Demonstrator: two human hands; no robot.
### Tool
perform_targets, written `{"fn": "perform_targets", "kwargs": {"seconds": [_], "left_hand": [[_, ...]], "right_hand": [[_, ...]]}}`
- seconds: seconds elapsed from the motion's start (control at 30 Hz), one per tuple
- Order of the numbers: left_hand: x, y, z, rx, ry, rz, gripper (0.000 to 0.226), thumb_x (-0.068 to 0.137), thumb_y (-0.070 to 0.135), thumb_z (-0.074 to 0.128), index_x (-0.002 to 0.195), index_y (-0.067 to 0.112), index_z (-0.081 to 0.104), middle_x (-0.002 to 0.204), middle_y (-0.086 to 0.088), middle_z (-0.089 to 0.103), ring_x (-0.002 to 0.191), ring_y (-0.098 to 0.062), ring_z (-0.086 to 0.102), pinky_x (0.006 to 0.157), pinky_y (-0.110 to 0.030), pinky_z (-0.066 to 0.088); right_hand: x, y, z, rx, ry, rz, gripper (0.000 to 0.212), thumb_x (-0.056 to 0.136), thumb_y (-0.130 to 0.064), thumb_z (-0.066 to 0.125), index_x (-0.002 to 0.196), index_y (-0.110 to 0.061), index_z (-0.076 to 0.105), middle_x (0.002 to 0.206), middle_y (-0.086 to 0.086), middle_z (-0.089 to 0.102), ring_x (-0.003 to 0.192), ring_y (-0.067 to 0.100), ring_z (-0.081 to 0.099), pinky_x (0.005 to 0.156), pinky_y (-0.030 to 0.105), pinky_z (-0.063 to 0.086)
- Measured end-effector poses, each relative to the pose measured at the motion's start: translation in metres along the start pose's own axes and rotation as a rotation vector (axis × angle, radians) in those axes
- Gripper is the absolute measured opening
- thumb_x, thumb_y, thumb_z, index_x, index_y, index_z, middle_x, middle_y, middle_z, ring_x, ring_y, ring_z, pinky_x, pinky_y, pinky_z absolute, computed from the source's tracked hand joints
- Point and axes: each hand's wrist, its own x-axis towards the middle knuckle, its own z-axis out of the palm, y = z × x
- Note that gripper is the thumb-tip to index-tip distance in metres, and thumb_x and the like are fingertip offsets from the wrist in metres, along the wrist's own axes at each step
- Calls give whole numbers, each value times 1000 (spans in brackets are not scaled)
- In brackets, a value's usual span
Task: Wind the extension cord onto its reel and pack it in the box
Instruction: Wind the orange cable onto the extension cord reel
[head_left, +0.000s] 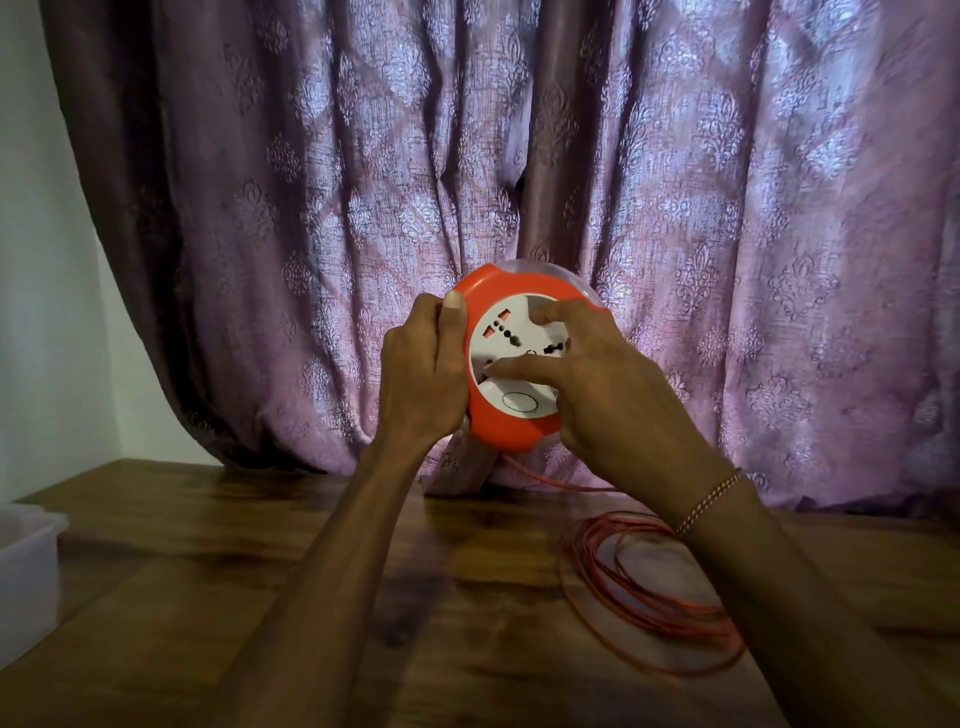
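I hold a round orange reel (498, 431) with a white socket face up in front of me, above the table. My left hand (423, 374) grips its left rim, thumb on the top edge. My right hand (597, 384) lies on the white face, its thumb and fingers pressed into the centre part. A thin orange cord (654, 587) runs down from under the reel and lies in loose loops on the table at the right, partly hidden by my right forearm.
A wooden table (311, 597) fills the lower view. A white plastic box (26, 561) stands at the left edge. A purple patterned curtain (519, 182) hangs close behind the table, its hem resting on the tabletop.
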Motion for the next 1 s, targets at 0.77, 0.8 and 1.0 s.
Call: {"fn": "perform_targets", "kwargs": {"seconds": [0.77,0.8,1.0], "left_hand": [[-4,6,4,29,-24,-19,40,101,49,34,69,26,37,58,4,51,55,-17,49,53,-46,43],[-3,6,4,26,-20,-17,40,101,49,33,69,25,38,58,2,52,55,-19,50,54,-47,43],[-2,4,2,17,-10,-11,43,101,48,33,72,17,44,59,1,53,54,-17,48,54,-45,42]], "right_hand": [[-3,-5,7,-204,283,237,62,79,-78,50,128,-40,62,85,-1,74,87,29,64,60,34,50],[-2,-4,5,-203,304,199,56,82,-73,52,123,-37,66,88,-1,71,89,28,59,58,33,47],[0,7,-3,-80,217,-118,34,80,-12,55,104,-27,73,120,5,63,104,30,48,72,36,44]]}}
